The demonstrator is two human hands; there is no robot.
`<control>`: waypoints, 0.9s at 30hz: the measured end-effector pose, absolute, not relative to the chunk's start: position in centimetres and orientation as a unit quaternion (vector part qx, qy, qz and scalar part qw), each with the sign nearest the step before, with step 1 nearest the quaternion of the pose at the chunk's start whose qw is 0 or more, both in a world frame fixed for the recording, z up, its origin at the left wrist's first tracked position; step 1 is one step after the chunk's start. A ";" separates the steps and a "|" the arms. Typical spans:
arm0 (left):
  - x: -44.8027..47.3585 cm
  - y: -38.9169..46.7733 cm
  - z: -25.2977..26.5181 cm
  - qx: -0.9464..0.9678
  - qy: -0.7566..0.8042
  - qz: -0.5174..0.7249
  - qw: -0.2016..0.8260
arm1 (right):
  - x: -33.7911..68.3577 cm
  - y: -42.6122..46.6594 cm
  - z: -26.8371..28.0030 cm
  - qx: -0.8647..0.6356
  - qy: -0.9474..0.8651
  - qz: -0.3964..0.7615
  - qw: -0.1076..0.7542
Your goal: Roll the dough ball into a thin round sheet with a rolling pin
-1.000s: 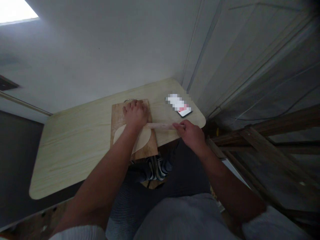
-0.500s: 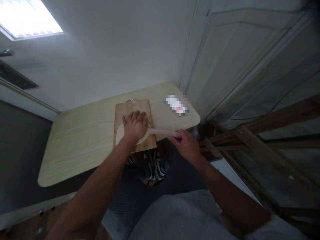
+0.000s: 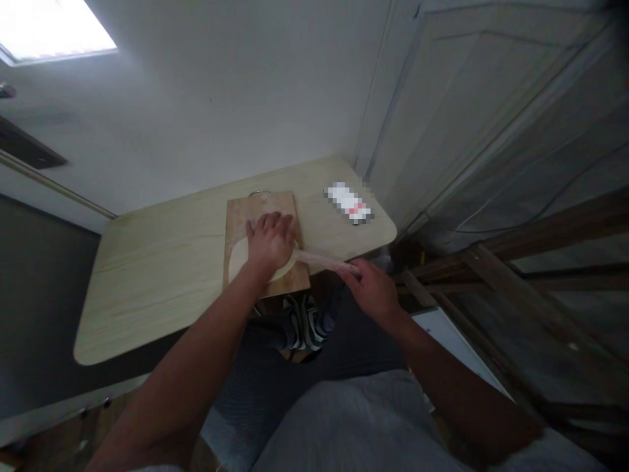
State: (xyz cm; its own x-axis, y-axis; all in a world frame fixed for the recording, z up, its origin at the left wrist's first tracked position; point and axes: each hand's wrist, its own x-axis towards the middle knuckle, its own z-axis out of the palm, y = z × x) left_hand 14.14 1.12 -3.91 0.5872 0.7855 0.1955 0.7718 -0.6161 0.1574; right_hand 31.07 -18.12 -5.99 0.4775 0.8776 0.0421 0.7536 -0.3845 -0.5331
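Note:
On a wooden cutting board (image 3: pixel 236 219) lies a pale, flattened sheet of dough (image 3: pixel 238 257). My left hand (image 3: pixel 272 241) rests over the dough with its fingers stretched out and slightly apart. It hides the middle of the sheet. My right hand (image 3: pixel 372 286) grips one end of a light wooden rolling pin (image 3: pixel 324 261), just off the table's front edge. The pin slants from that hand up to the left, towards the dough's right side. Whether its far end runs beneath my left palm is hidden.
The board sits on a narrow, light wood table (image 3: pixel 157 269) against a white door. A blurred-out flat object (image 3: pixel 348 202) lies at the table's right end. Wooden beams (image 3: pixel 521 242) stand at the right. My shoes (image 3: pixel 302 321) show below the table.
My left hand has shifted slightly to the right over the dough. The rolling pin now slants more, its right end a little lower in my right hand. The view has moved slightly.

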 end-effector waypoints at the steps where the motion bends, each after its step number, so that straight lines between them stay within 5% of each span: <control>1: 14.4 1.4 -3.9 0.891 0.435 0.127 0.029 | 31.3 -17.9 -6.0 -0.823 -0.494 0.126 0.251; 8: 16.2 2.9 -3.8 0.890 0.435 0.128 0.052 | 32.7 -16.3 -6.2 -0.809 -0.489 0.163 0.282; 27: 16.0 2.1 -3.5 0.886 0.440 0.131 0.068 | 32.6 -16.1 -5.0 -0.827 -0.510 0.121 0.202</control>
